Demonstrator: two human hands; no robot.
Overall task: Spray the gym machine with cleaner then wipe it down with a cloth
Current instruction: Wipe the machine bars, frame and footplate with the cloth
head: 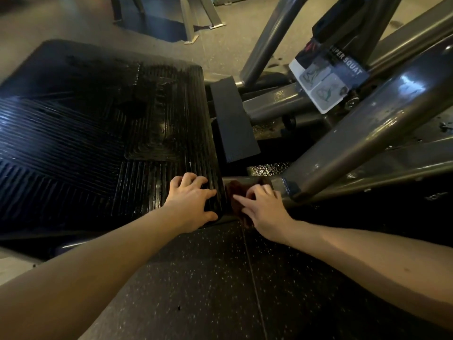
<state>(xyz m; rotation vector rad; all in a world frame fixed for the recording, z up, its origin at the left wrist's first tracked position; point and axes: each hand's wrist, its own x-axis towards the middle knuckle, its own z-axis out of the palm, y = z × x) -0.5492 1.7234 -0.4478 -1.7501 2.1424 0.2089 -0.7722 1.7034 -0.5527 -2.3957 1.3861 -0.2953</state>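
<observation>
The gym machine is a grey steel squat frame (348, 143) with a wide black ribbed foot platform (98, 133) whose surface shines wet. My left hand (193, 200) rests on the platform's near right corner with its fingers spread and bent. Just to its right, my right hand (263, 212) presses a dark brown cloth (236, 196) onto the low grey frame bar beside the platform, index finger stretched out over the cloth. No spray bottle is in view.
A black block (232, 121) sits between the platform and the frame tubes. A "SUPER SQUAT" instruction label (328, 82) hangs on the frame. Speckled black rubber flooring (220, 290) lies under my arms. Legs of another machine (188, 25) stand at the back.
</observation>
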